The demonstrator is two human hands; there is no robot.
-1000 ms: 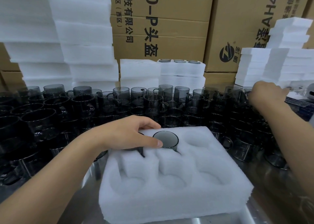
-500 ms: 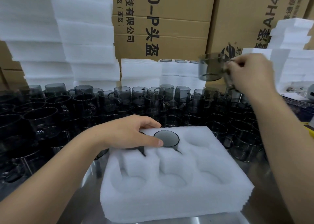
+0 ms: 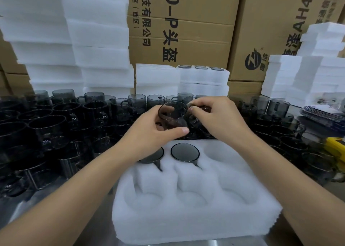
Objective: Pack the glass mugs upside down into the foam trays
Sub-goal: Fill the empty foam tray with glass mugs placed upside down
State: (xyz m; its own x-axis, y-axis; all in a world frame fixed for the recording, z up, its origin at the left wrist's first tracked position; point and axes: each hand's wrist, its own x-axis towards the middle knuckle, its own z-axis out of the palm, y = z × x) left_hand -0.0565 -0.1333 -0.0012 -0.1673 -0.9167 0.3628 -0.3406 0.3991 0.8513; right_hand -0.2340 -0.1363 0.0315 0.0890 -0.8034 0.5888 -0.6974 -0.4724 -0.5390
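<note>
The left hand (image 3: 149, 131) has let go of the mug in the tray (image 3: 155, 157) and gone up. The right hand (image 3: 218, 120) has brought a glass mug (image 3: 172, 117) over to the middle. Now both hands hold it above the foam tray (image 3: 196, 217).

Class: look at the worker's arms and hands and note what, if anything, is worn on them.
Nothing worn shows. The left hand and right hand are ungloved, no rings on the visible fingers. The left forearm and right forearm are bare to the picture's edge: no sleeve, watch or band.
</note>
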